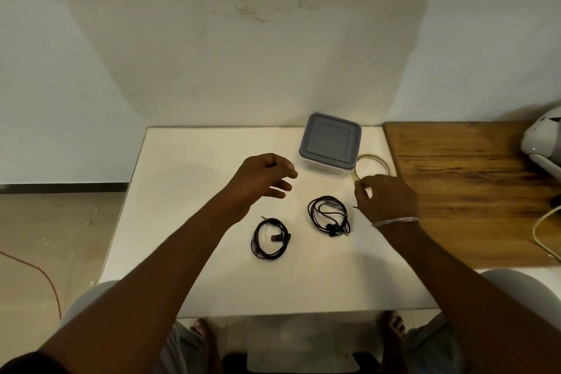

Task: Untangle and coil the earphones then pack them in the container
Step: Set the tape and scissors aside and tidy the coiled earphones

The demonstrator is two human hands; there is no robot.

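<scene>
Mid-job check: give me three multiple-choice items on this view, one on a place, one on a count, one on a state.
1. Where does the tape roll lie?
A. left of the container
B. right of the container, beside it
C. on top of it

2. How many earphone coils lie on the table?
A. one
B. two
C. four

3. The container's lid is:
A. on the container
B. off, lying beside it
C. upside down on the table

Answers:
1. B, the roll sits at the container's right near corner.
2. B, two separate black coils show, side by side.
3. A, the grey lid covers the container's top.
</scene>
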